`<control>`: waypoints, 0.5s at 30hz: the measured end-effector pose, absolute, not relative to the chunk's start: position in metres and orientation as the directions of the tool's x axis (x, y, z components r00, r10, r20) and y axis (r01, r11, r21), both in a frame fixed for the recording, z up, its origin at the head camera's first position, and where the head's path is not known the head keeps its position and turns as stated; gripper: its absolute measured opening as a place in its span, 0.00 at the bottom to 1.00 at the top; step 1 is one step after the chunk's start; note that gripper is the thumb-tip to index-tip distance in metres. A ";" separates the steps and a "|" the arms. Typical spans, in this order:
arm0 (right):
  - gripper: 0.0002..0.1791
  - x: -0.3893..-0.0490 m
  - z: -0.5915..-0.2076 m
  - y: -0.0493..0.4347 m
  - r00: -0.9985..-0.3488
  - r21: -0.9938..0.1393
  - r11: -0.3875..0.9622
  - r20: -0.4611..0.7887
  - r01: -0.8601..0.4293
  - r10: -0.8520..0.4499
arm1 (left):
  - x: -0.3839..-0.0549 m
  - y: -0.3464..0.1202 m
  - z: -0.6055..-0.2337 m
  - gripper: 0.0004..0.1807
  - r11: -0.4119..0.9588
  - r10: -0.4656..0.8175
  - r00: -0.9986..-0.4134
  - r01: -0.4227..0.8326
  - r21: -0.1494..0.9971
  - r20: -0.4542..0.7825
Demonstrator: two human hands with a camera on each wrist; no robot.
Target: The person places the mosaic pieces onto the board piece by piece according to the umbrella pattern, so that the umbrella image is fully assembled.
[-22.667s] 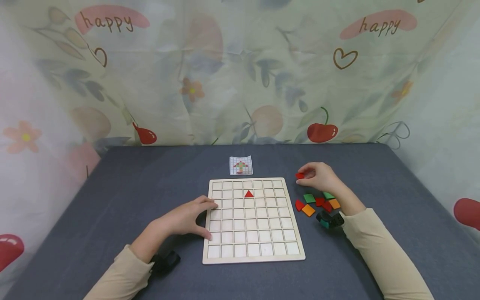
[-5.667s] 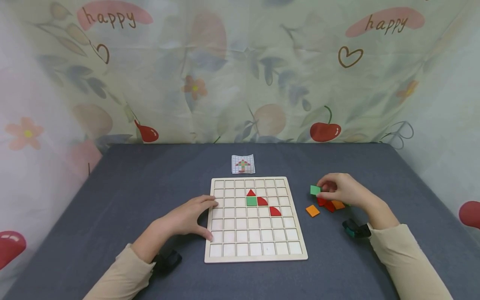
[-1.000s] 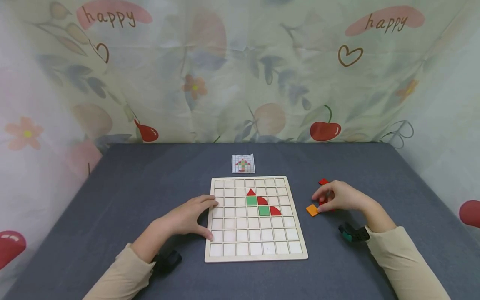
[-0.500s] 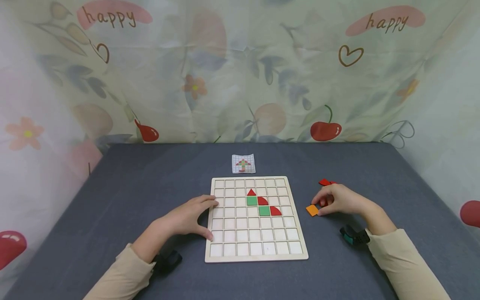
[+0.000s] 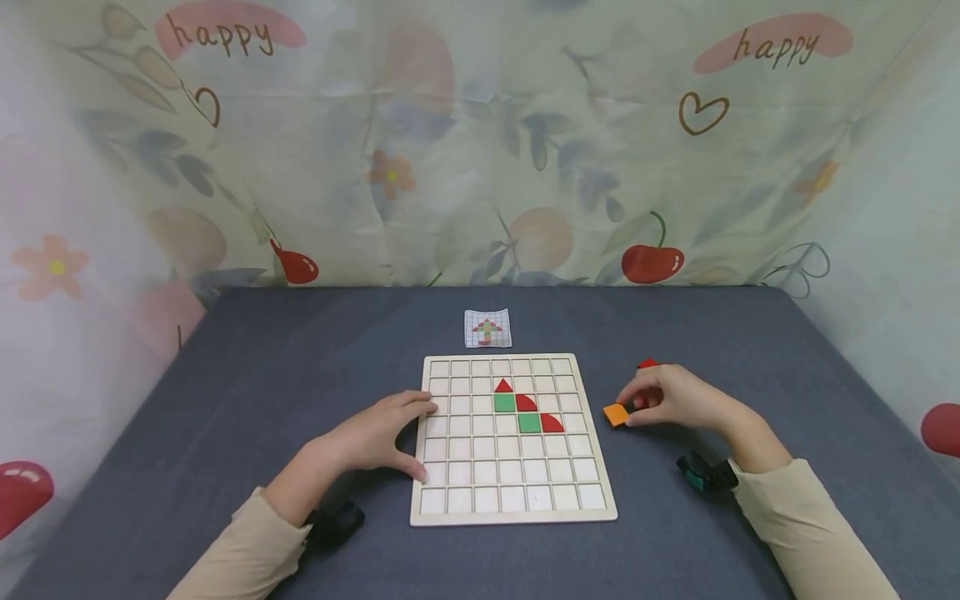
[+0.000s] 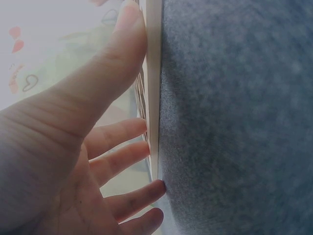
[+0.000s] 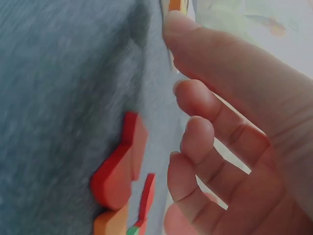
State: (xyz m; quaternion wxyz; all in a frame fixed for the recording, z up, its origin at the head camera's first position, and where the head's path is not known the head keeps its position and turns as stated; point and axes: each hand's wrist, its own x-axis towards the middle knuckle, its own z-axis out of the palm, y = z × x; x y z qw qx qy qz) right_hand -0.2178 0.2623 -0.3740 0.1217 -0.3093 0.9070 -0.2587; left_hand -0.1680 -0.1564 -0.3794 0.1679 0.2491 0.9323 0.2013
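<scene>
My left hand [image 5: 378, 429] rests on the left edge of a wooden grid board [image 5: 480, 471], thumb and fingers spread and fairly straight. In the left wrist view the thumb and fingertips touch the board's rim [image 6: 154, 58]. My right hand [image 5: 675, 400] pinches an orange square tile [image 5: 616, 415] just right of the board; its edge [image 7: 175, 5] shows at the thumb tip in the right wrist view. On the board sit a red triangle [image 5: 503, 387], two green squares [image 5: 505, 403] and two red quarter-round tiles [image 5: 552, 424].
A small printed card [image 5: 487, 329] with a coloured arrow-like pattern lies behind the board. Under and beyond my right hand are loose tiles: red ones [image 7: 113, 181], an orange one [image 7: 110, 223] and a bit of green [image 7: 132, 230]. A patterned curtain [image 5: 480, 167] hangs behind the table.
Over the earlier frames, two green squares and two red quarter-rounds joined the red triangle on the board. In the last half second my right hand took the orange tile slightly left. My left hand stayed put.
</scene>
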 end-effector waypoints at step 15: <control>0.11 -0.209 -0.368 0.230 -0.774 -0.571 0.606 0.084 -0.553 -0.627 | -0.168 -0.157 -0.380 0.49 0.798 0.529 -0.822 0.395 0.455 -0.213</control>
